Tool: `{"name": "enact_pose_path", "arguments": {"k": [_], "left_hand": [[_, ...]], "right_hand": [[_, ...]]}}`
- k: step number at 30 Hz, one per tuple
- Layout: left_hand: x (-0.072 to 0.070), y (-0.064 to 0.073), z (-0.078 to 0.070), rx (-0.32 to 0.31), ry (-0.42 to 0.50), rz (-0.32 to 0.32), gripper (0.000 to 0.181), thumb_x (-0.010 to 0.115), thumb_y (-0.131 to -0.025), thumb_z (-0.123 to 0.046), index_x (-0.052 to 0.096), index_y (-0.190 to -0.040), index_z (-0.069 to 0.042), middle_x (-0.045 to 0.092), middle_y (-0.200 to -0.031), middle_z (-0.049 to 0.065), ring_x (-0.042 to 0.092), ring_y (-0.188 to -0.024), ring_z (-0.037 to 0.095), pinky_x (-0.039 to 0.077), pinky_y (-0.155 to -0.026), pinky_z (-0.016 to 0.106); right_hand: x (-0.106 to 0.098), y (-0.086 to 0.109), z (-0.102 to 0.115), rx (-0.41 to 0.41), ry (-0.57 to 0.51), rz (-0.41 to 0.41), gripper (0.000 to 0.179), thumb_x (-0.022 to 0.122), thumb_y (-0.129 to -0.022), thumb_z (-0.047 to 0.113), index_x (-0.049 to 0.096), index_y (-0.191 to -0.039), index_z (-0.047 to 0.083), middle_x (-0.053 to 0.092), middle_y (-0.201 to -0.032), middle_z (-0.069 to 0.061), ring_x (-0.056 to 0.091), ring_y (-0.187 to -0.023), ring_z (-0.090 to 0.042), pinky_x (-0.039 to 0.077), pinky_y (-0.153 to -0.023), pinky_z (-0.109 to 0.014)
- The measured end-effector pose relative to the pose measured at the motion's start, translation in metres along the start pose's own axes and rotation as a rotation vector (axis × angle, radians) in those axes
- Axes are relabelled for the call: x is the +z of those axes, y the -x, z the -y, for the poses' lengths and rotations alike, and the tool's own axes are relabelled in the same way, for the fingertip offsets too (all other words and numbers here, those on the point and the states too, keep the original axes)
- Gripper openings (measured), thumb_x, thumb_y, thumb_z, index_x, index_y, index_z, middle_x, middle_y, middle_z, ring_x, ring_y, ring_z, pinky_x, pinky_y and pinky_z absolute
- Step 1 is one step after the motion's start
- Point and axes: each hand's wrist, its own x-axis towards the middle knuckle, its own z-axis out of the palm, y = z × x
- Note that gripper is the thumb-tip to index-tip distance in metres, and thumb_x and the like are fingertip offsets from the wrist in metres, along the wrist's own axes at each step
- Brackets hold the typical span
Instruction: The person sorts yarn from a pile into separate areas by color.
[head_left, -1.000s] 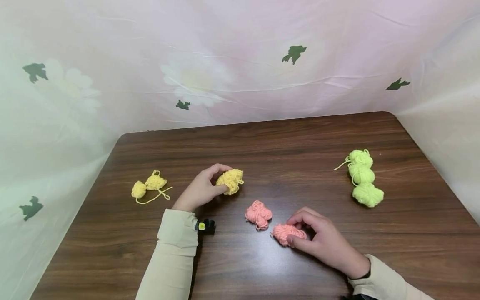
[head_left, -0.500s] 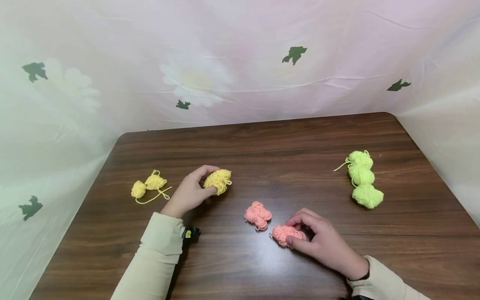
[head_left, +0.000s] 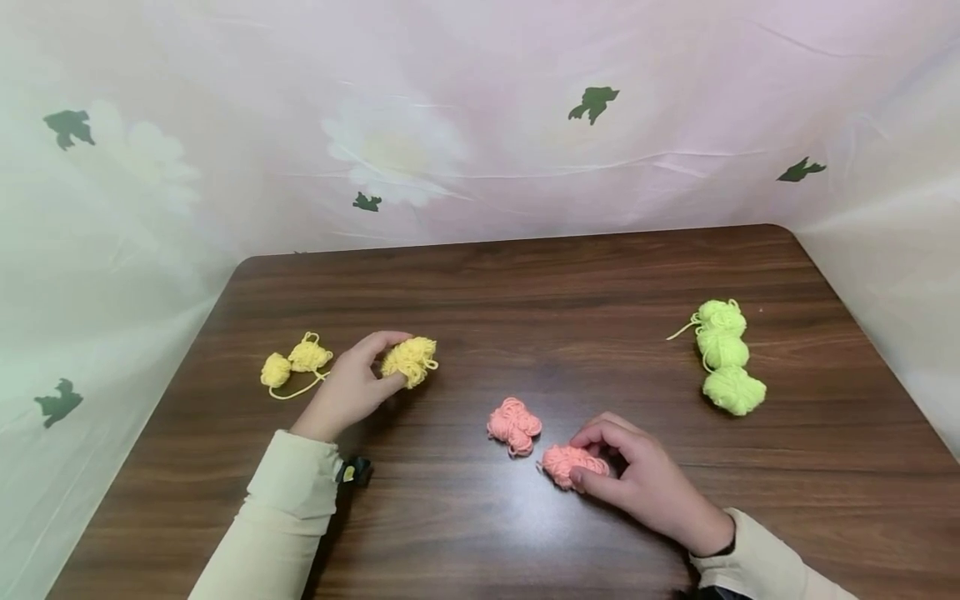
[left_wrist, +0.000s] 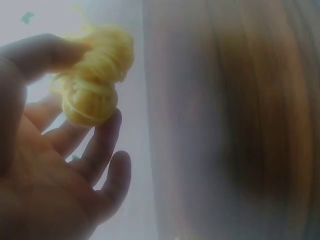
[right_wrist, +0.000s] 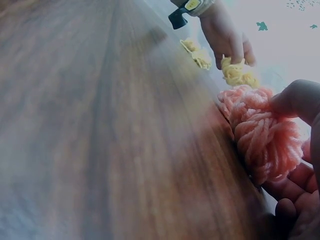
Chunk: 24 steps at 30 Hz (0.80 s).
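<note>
A yellow yarn bundle [head_left: 409,362] is pinched between thumb and fingers of my left hand [head_left: 351,386], over the left-centre of the table. In the left wrist view the bundle [left_wrist: 95,75] shows two rounded lobes, with the thumb on one side and fingers on the other. My right hand [head_left: 637,477] grips a pink yarn bundle [head_left: 573,465] low at the table's front centre. Close to its left lies a second pink yarn bundle [head_left: 514,426]. In the right wrist view the gripped pink bundle [right_wrist: 267,140] fills the space between thumb and fingers.
Left of my left hand lie smaller yellow yarn bundles [head_left: 292,362] with a loose strand. A row of lime-green yarn bundles [head_left: 726,357] stands on the right of the dark wooden table [head_left: 525,308]. A flowered fabric backdrop [head_left: 480,117] encloses the back and sides.
My left hand has moved left with the yellow yarn bundle, nearer the smaller yellow bundles. The right hand stays in place on its pink yarn bundle.
</note>
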Motion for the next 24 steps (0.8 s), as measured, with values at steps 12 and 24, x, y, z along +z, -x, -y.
{"name": "enact_pose_path", "arguments": {"k": [12, 24], "left_hand": [[-0.027, 0.02, 0.023, -0.069, -0.094, -0.033, 0.046, 0.067, -0.09, -0.009, 0.058, -0.135, -0.008, 0.061, -0.127, 0.011, 0.058, -0.097, 0.026, 0.048, -0.082, 0.043], [-0.044, 0.028, 0.038, -0.08, -0.15, -0.074, 0.042, 0.068, -0.087, -0.006, 0.06, -0.129, -0.002, 0.056, -0.124, 0.017, 0.056, -0.105, 0.035, 0.048, -0.085, 0.049]], "right_hand": [[-0.001, -0.001, 0.0, -0.007, -0.001, -0.004, 0.035, 0.085, -0.076, 0.009, 0.068, -0.102, 0.025, 0.063, -0.099, 0.012, 0.058, -0.085, -0.006, 0.047, -0.075, -0.019], [0.0, 0.0, 0.0, -0.003, -0.003, -0.001, 0.034, 0.085, -0.077, 0.01, 0.068, -0.102, 0.025, 0.063, -0.098, 0.012, 0.058, -0.085, -0.006, 0.047, -0.075, -0.02]]}}
